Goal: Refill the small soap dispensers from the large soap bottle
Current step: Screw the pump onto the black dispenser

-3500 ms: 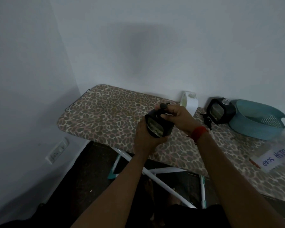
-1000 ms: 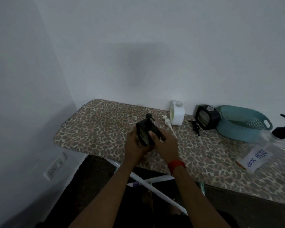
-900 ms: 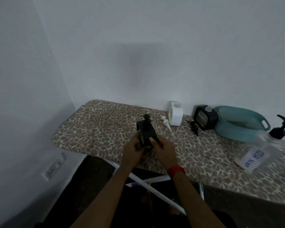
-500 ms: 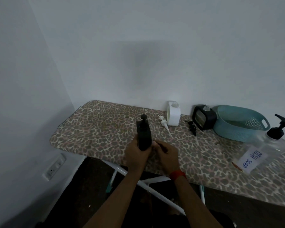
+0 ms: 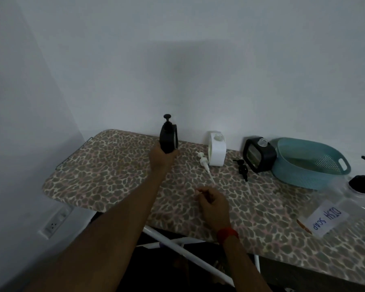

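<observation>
On leopard-print board (image 5: 105, 171) by white wall (image 5: 198, 70), left hand (image 5: 162, 155) grips blk dispenser (image 5: 168, 140).

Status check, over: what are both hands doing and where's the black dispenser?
Left hand gripping black dispenser, pump on, upright at the board's far edge. Right hand loosely curled, empty, above board. White dispenser open, its pump lying beside. Nothing blocking.

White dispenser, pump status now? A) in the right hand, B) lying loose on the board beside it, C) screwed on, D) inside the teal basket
B: the white dispenser stands open-topped and its white pump lies on the leopard-print board just left of it, apart from the right hand.
</observation>
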The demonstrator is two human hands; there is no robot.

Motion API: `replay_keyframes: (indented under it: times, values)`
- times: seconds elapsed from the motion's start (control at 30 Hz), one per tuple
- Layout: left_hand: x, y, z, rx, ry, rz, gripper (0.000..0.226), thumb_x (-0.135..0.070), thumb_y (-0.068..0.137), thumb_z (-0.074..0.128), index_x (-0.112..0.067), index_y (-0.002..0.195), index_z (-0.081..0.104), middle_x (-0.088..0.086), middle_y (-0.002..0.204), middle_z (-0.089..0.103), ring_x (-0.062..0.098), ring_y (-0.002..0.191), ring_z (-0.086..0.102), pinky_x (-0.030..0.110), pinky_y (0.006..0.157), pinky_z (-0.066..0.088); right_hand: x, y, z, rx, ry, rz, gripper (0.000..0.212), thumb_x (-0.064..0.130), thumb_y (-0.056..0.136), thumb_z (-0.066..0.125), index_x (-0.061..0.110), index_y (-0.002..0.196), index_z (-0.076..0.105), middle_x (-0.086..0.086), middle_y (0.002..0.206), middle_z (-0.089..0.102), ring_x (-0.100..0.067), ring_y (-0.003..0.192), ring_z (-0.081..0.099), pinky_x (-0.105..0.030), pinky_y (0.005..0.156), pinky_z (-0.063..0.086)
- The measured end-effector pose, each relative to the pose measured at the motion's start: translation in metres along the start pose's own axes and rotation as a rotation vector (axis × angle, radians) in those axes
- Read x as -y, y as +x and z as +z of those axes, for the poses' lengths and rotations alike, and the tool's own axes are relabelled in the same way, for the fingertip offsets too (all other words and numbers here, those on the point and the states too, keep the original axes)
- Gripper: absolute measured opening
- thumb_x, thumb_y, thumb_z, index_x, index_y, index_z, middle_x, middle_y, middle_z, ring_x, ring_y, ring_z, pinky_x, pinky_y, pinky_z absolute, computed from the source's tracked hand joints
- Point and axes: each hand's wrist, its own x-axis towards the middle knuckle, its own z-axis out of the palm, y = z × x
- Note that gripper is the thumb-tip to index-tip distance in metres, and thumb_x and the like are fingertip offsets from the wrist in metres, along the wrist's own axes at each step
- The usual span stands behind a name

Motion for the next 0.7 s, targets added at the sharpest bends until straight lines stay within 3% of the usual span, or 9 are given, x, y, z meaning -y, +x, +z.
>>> replay_keyframes:
  times: [0.13, 0.27, 0.33, 0.4, 0.47, 0.53, 0.63, 0.7]
  values:
    - [0.012, 0.018, 0.008, 0.051, -0.003, -0.004, 0.035, -0.012, 0.073, 0.085, 0.0, 0.1, 0.066, 0.016, 0.097, 0.069, 0.02, 0.079, 0.062, 0.036, 0.07, 0.057, -0.004, -0.004, 0.005, 0.024, -0.023, -0.065, 0.021, 0.015, 0.09, 0.069, 0.036, 0.09, 0.072, 0.017, 0.08, 0.071, 0.001, 0.075, 0.066, -0.01, 0.069, 0.051]
    - [0.026, 0.025, 0.012, 0.085, -0.029, 0.026, 0.032, -0.011, 0.074, 0.084, 0.002, 0.098, 0.067, 0.018, 0.096, 0.07, 0.027, 0.082, 0.066, 0.033, 0.066, 0.055, -0.008, -0.001, 0.004, 0.024, 0.017, -0.057, 0.013, 0.014, 0.09, 0.07, 0.026, 0.092, 0.076, 0.014, 0.083, 0.072, -0.002, 0.078, 0.068, -0.018, 0.075, 0.056]
    - [0.029, 0.029, 0.012, 0.116, -0.024, 0.015, 0.032, -0.011, 0.076, 0.082, 0.004, 0.099, 0.067, 0.02, 0.097, 0.07, 0.033, 0.087, 0.068, 0.042, 0.072, 0.059, -0.007, -0.002, 0.004, 0.028, 0.04, -0.056, 0.011, 0.015, 0.091, 0.069, 0.023, 0.093, 0.076, 0.014, 0.084, 0.073, -0.003, 0.08, 0.068, -0.021, 0.076, 0.057]
    - [0.027, 0.028, 0.012, 0.151, -0.036, -0.006, 0.041, -0.012, 0.078, 0.082, 0.004, 0.111, 0.065, 0.021, 0.108, 0.068, 0.034, 0.099, 0.067, 0.049, 0.083, 0.058, -0.006, -0.002, 0.003, 0.019, 0.058, -0.061, 0.009, 0.016, 0.091, 0.069, 0.022, 0.093, 0.076, 0.012, 0.082, 0.072, -0.005, 0.078, 0.068, -0.024, 0.074, 0.058]
    - [0.022, 0.014, 0.012, 0.14, -0.059, -0.034, 0.066, -0.018, 0.078, 0.083, 0.0, 0.134, 0.052, 0.017, 0.131, 0.059, 0.03, 0.118, 0.059, 0.046, 0.098, 0.051, -0.004, -0.002, 0.003, 0.01, 0.059, -0.068, 0.009, 0.016, 0.092, 0.069, 0.021, 0.092, 0.076, 0.008, 0.079, 0.072, -0.008, 0.075, 0.068, -0.027, 0.072, 0.058]
    - [0.016, -0.017, 0.015, 0.028, -0.111, -0.066, 0.084, -0.026, 0.079, 0.082, -0.005, 0.147, 0.037, 0.013, 0.147, 0.045, 0.026, 0.132, 0.047, 0.039, 0.11, 0.042, -0.002, -0.003, 0.003, -0.01, 0.04, -0.088, 0.009, 0.016, 0.092, 0.068, 0.019, 0.09, 0.075, 0.007, 0.075, 0.07, -0.009, 0.07, 0.066, -0.028, 0.069, 0.057]
    - [0.008, -0.076, 0.032, -0.124, -0.128, -0.011, 0.085, -0.032, 0.083, 0.077, -0.008, 0.15, 0.03, 0.01, 0.152, 0.038, 0.023, 0.139, 0.039, 0.036, 0.114, 0.034, 0.003, -0.006, 0.003, -0.192, -0.015, -0.17, 0.012, 0.011, 0.093, 0.065, 0.017, 0.084, 0.072, 0.009, 0.067, 0.063, -0.004, 0.061, 0.059, -0.016, 0.06, 0.049]
    - [-0.008, -0.1, 0.051, -0.039, -0.149, 0.038, 0.081, -0.045, 0.083, 0.074, -0.013, 0.146, 0.036, -0.001, 0.145, 0.043, 0.011, 0.131, 0.042, 0.029, 0.107, 0.037, 0.005, -0.009, 0.0, -0.433, -0.055, -0.184, 0.014, 0.013, 0.094, 0.063, 0.022, 0.083, 0.066, 0.017, 0.065, 0.056, 0.003, 0.061, 0.055, -0.005, 0.057, 0.039]
